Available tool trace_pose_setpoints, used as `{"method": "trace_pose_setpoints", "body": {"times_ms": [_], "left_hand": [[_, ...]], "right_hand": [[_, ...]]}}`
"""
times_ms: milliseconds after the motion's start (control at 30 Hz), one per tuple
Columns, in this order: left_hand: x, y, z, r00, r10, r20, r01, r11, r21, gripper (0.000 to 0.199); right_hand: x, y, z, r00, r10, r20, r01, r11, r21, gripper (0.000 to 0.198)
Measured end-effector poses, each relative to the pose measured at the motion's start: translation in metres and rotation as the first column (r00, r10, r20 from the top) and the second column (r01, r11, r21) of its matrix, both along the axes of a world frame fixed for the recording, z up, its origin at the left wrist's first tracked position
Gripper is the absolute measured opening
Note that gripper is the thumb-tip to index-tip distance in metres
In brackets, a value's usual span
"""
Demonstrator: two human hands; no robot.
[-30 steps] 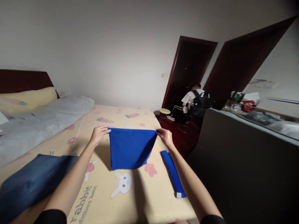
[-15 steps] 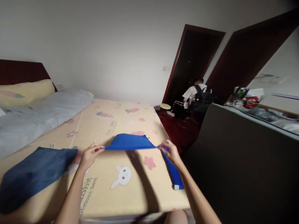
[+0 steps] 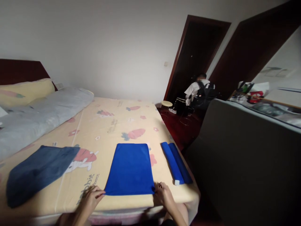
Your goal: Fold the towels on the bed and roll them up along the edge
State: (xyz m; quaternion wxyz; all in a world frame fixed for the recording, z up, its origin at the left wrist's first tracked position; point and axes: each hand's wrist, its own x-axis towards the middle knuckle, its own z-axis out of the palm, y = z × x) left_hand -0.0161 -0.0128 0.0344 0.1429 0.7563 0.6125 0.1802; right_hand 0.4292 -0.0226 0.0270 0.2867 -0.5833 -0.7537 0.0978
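Note:
A bright blue cloth point(image 3: 131, 169) lies spread flat on the bed, close to its near edge. My left hand point(image 3: 93, 197) pinches the cloth's near left corner between thumb and fingers. At the near right corner, my right hand point(image 3: 162, 192) has its fingers closed on the cloth's edge. Two rolled blue cloths point(image 3: 172, 163) rest side by side to the right of it, one bright with a pale tag, the other darker. A dark grey-blue cloth point(image 3: 42, 171) lies flat on the left.
The bed point(image 3: 113, 122) wears a cream sheet with rabbit and carrot prints. A grey blanket point(image 3: 47, 108) and yellow pillow point(image 3: 25, 89) are at the left. A dark panel point(image 3: 235, 157) stands on the right. Near the door, a person point(image 3: 197, 92) sits beside a stool point(image 3: 166, 103).
Both my hands have come down and toward me, and the lifted blue cloth now lies flat on the bed. The rolls at the right show more fully.

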Motion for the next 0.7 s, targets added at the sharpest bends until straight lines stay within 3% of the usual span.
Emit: {"method": "trace_pose_setpoints", "body": {"times_ms": [133,267,367,433,600,700], "left_hand": [[0.054,-0.007,0.012,0.979,0.119,-0.165,-0.104,0.99,0.096,0.019],[0.123,0.004,0.003,0.983,-0.03,-0.179,0.066,0.978,0.2,0.038],[0.14,0.014,-0.015,0.966,-0.087,-0.244,0.139,0.969,0.205,0.05],[0.128,0.014,-0.028,0.955,-0.058,-0.29,0.114,0.977,0.181,0.052],[0.08,-0.011,-0.049,0.938,0.099,-0.333,-0.037,0.982,0.188,0.057],[0.094,-0.014,-0.045,0.928,0.189,-0.32,-0.113,0.964,0.24,0.06]], "right_hand": [[-0.037,-0.004,0.018,0.996,0.054,0.071,-0.052,0.998,-0.02,0.025],[-0.116,0.009,0.012,0.991,0.113,0.071,-0.112,0.993,-0.023,0.044],[-0.151,0.016,-0.006,0.988,0.118,0.101,-0.115,0.993,-0.041,0.048],[-0.144,0.012,-0.019,0.988,0.085,0.13,-0.082,0.996,-0.023,0.049],[-0.072,-0.014,-0.047,0.978,-0.088,0.188,0.085,0.996,0.021,0.056],[-0.068,-0.017,-0.048,0.967,-0.151,0.207,0.148,0.989,0.03,0.058]]}}
